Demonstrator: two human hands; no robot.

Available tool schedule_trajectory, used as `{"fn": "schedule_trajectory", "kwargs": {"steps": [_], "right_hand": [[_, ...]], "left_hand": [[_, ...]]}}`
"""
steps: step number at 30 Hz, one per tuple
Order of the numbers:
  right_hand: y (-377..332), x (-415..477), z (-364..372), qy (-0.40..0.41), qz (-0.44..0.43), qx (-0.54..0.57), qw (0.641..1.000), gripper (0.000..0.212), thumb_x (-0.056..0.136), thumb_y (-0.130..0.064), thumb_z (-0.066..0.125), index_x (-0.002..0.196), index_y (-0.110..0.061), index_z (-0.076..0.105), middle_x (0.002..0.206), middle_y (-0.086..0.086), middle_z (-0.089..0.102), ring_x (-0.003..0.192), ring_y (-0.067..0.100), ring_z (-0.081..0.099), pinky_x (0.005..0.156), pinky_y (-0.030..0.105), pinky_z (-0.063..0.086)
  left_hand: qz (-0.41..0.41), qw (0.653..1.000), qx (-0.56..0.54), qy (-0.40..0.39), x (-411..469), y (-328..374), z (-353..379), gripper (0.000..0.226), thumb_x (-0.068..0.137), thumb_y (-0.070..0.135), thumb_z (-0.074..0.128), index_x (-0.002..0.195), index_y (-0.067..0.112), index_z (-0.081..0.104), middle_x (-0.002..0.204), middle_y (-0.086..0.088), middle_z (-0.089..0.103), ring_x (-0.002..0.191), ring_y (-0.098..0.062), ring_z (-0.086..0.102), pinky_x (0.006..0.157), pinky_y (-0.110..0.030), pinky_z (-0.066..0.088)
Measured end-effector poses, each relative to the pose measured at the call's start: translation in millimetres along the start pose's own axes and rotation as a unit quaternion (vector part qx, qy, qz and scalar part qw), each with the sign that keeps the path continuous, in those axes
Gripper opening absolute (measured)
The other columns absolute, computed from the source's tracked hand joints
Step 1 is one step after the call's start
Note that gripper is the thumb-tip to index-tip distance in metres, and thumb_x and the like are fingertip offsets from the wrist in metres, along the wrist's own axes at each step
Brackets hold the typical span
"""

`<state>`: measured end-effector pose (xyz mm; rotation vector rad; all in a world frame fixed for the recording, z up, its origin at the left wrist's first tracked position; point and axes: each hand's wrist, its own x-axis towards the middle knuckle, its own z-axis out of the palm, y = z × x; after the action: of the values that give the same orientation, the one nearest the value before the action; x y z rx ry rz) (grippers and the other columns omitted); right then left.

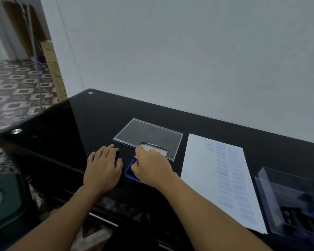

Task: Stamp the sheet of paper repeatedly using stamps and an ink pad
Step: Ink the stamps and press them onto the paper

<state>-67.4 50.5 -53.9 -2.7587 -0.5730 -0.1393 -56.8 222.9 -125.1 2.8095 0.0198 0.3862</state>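
Ink pad, blue, on black table, mostly under right hand, fingers curled round a stamp. Left of pad: left hand flat, fingers together. Right of pad: stamped sheet of paper. Behind: clear lid.

Both forearms and hands bare, no sleeves.

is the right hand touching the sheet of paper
Apart. In the head view the right hand sits over the blue ink pad, and a strip of dark table shows between it and the sheet of paper.
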Motion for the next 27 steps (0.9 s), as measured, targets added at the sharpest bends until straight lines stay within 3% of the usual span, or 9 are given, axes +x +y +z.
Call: {"fn": "schedule_trajectory", "kwargs": {"steps": [5, 11, 16, 22, 27], "right_hand": [[0, 0, 7, 0.004, 0.013, 0.003, 1.0, 0.02, 0.095, -0.028, 0.049, 0.11, -0.014, 0.049, 0.092, 0.013, 0.063, 0.079, 0.03, 0.056, 0.067, 0.04, 0.052], [-1, 10, 8, -0.048, 0.045, 0.035, 0.997, 0.013, 0.095, -0.028, 0.052, 0.105, -0.019, 0.05, 0.097, 0.01, 0.061, 0.086, 0.028, 0.059, 0.072, 0.043, 0.056], [-2, 15, 1, -0.063, 0.048, 0.048, 0.996, 0.012, 0.096, -0.025, 0.054, 0.095, -0.02, 0.043, 0.09, 0.005, 0.051, 0.08, 0.026, 0.05, 0.064, 0.038, 0.043], [-4, 1, 6, -0.029, 0.044, 0.035, 0.998, 0.009, 0.097, -0.024, 0.05, 0.1, -0.017, 0.044, 0.088, 0.01, 0.055, 0.078, 0.029, 0.053, 0.064, 0.039, 0.049], [-3, 10, 2, -0.055, 0.056, 0.052, 0.996, 0.01, 0.096, -0.024, 0.052, 0.098, -0.018, 0.046, 0.089, 0.006, 0.051, 0.081, 0.027, 0.051, 0.066, 0.039, 0.046]], "left_hand": [[-0.004, 1.0, 0.005, 0.005, 0, 2, 0, 0.042, 0.099, 0.034, 0.043, 0.138, 0.02, 0.05, 0.152, -0.001, 0.043, 0.144, -0.021, 0.033, 0.117, -0.047, 0.024], [-0.013, 1.0, 0.004, 0.002, 1, 3, 0, 0.043, 0.098, 0.035, 0.043, 0.138, 0.021, 0.049, 0.153, 0.0, 0.042, 0.144, -0.02, 0.032, 0.118, -0.047, 0.023], [-0.016, 1.0, -0.004, 0.006, 0, 4, 0, 0.042, 0.098, 0.035, 0.043, 0.137, 0.022, 0.05, 0.153, 0.001, 0.041, 0.144, -0.019, 0.03, 0.119, -0.047, 0.021], [-0.021, 1.0, -0.006, 0.003, 0, 5, 0, 0.042, 0.098, 0.034, 0.043, 0.138, 0.021, 0.049, 0.154, 0.001, 0.04, 0.145, -0.02, 0.029, 0.119, -0.047, 0.02], [-0.019, 1.0, -0.004, 0.004, -1, 6, -2, 0.042, 0.099, 0.034, 0.042, 0.138, 0.021, 0.049, 0.153, 0.0, 0.04, 0.145, -0.02, 0.029, 0.119, -0.046, 0.019]]}}
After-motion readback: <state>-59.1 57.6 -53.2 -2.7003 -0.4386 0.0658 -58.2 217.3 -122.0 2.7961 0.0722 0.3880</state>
